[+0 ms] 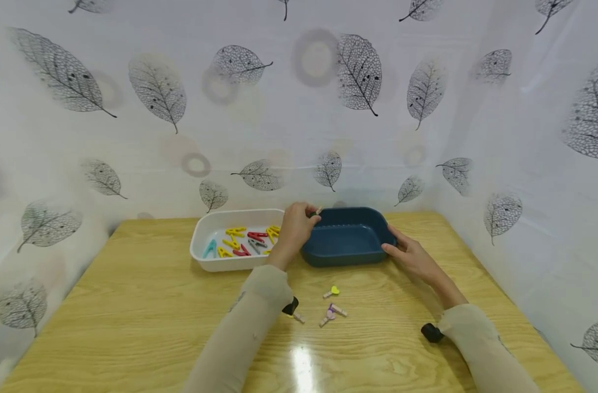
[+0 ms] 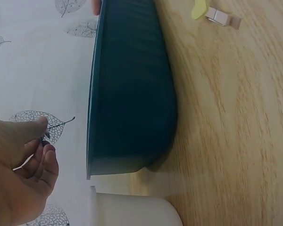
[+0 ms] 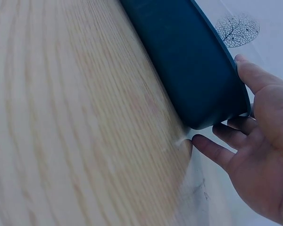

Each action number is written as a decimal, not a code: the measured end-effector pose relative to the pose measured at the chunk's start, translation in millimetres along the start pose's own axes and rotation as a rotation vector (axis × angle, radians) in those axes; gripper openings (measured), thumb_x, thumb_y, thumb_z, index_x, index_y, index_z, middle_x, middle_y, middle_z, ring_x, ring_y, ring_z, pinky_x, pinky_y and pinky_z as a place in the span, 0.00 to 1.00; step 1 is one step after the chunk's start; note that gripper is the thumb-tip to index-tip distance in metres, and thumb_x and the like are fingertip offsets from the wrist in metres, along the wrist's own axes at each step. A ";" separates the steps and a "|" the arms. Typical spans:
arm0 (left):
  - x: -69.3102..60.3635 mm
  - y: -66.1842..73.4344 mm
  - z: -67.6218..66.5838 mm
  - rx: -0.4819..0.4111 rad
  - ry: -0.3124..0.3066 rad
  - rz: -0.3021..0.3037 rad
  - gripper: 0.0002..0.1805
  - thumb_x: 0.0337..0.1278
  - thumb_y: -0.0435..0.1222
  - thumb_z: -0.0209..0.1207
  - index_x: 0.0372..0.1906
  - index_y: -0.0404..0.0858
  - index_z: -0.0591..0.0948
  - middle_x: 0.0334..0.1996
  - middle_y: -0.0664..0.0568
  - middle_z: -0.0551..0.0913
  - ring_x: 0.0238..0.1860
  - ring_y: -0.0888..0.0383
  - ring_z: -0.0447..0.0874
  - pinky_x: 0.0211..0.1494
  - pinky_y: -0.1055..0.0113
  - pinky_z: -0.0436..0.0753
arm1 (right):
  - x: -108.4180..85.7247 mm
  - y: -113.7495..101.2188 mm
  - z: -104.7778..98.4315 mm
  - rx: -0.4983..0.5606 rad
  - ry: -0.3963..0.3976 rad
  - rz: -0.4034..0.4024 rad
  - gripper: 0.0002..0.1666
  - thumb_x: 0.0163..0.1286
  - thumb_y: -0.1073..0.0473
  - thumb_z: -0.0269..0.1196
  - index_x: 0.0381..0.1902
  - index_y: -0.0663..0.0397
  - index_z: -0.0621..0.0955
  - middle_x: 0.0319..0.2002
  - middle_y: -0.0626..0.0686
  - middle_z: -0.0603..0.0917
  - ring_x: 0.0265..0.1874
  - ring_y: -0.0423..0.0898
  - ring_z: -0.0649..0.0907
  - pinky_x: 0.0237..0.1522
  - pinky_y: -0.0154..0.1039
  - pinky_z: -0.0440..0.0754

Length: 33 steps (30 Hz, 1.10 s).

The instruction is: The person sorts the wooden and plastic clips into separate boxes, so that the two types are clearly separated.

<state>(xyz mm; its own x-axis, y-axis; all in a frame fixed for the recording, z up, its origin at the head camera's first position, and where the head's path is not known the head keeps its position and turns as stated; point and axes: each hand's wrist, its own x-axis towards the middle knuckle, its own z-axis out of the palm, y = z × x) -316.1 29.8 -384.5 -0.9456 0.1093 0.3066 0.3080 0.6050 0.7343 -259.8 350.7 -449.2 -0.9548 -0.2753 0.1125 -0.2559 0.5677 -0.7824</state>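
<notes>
My left hand (image 1: 296,226) is raised over the gap between the two basins, pinching a small clothespin (image 1: 319,210) between thumb and finger. Only its pale tip shows in the head view; in the left wrist view it looks dark and is mostly covered by the fingers. My right hand (image 1: 412,256) holds the right end of the dark blue basin (image 1: 348,260), thumb at the rim and fingers around the end wall. Nothing shows inside that basin. Left of it, the white basin (image 1: 225,266) contains several plastic clothespins (image 1: 231,243) in yellow, red, grey and turquoise.
On the wooden table (image 1: 132,305), in front of the blue basin, lie a wooden clothespin with a yellow heart (image 1: 334,291) and two with purple decorations (image 1: 330,314). Another clothespin (image 1: 298,317) is partly hidden by the left wrist camera. A leaf-print curtain (image 1: 299,120) hangs behind.
</notes>
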 end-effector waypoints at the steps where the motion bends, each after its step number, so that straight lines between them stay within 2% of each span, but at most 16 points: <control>1: 0.7 -1.4 0.5 0.001 0.003 -0.002 0.10 0.63 0.34 0.71 0.45 0.32 0.90 0.40 0.44 0.89 0.44 0.49 0.86 0.50 0.59 0.85 | 0.6 0.1 0.3 0.006 -0.002 0.002 0.44 0.83 0.50 0.55 0.84 0.58 0.48 0.82 0.65 0.48 0.78 0.66 0.55 0.72 0.62 0.62; 9: 2.0 -11.6 1.6 0.011 0.005 -0.013 0.16 0.64 0.33 0.70 0.52 0.28 0.87 0.46 0.40 0.87 0.51 0.46 0.84 0.59 0.55 0.83 | 3.9 -0.6 2.3 0.022 0.001 0.000 0.44 0.83 0.49 0.55 0.84 0.58 0.48 0.82 0.64 0.48 0.79 0.65 0.55 0.73 0.62 0.60; 15: 1.5 -16.9 0.9 0.041 -0.021 -0.030 0.17 0.66 0.34 0.68 0.56 0.31 0.86 0.50 0.41 0.86 0.53 0.47 0.83 0.61 0.56 0.82 | 4.3 -0.7 2.2 0.020 0.000 0.002 0.44 0.83 0.49 0.55 0.84 0.58 0.48 0.82 0.64 0.48 0.78 0.66 0.55 0.73 0.62 0.61; 25: -3.0 -15.5 -4.4 0.054 -0.075 0.045 0.19 0.69 0.36 0.67 0.59 0.32 0.83 0.51 0.41 0.86 0.51 0.47 0.85 0.59 0.57 0.83 | 2.0 -2.3 1.9 0.002 0.012 0.006 0.44 0.83 0.50 0.55 0.84 0.59 0.49 0.82 0.65 0.49 0.78 0.66 0.55 0.73 0.64 0.61; 33: -15.3 -12.0 -16.1 0.010 -0.112 0.070 0.20 0.69 0.35 0.66 0.62 0.32 0.82 0.54 0.41 0.85 0.51 0.47 0.84 0.58 0.57 0.84 | 0.3 -0.7 1.8 -0.012 0.010 0.000 0.44 0.83 0.50 0.55 0.83 0.59 0.48 0.81 0.66 0.49 0.78 0.68 0.55 0.73 0.65 0.60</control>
<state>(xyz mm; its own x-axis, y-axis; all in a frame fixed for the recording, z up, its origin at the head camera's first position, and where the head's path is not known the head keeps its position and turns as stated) -303.6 8.2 -388.3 -0.9278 0.2387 0.2866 0.3730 0.6004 0.7074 -259.7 348.9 -449.7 -0.9562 -0.2677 0.1184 -0.2576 0.5773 -0.7749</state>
